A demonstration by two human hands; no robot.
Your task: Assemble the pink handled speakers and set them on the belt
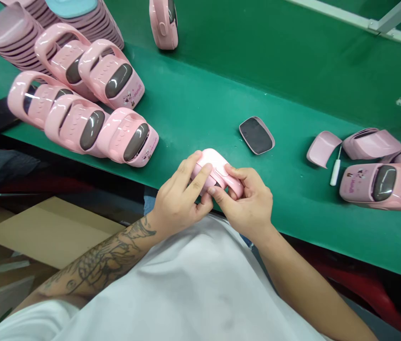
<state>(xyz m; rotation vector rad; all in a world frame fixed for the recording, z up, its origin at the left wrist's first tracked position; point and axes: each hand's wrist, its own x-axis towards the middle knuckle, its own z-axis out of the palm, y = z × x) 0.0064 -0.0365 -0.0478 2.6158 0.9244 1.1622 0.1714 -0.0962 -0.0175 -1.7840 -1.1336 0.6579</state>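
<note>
Between my hands, at the front edge of the green bench, is a pink plastic lid with a loop handle [212, 161]. My left hand [182, 194] grips its left side, fingers over the top and thumb low near the front. My right hand [246, 196] is closed round the handle end, with the thumb pressed close to a dark gap in the piece. The underside is hidden by my hands. Beyond them lies a shallow pink shell with a dark inside [256, 136], apart from both hands.
Several pink handled pieces with dark windows [92, 130] stand at the left, before stacked pink shells [12, 31]. Right, a white-handled tool [335, 172] lies by a curved pink panel [323, 148] and another handled piece [364, 184]. Cardboard [51, 232] sits below the bench [200, 104].
</note>
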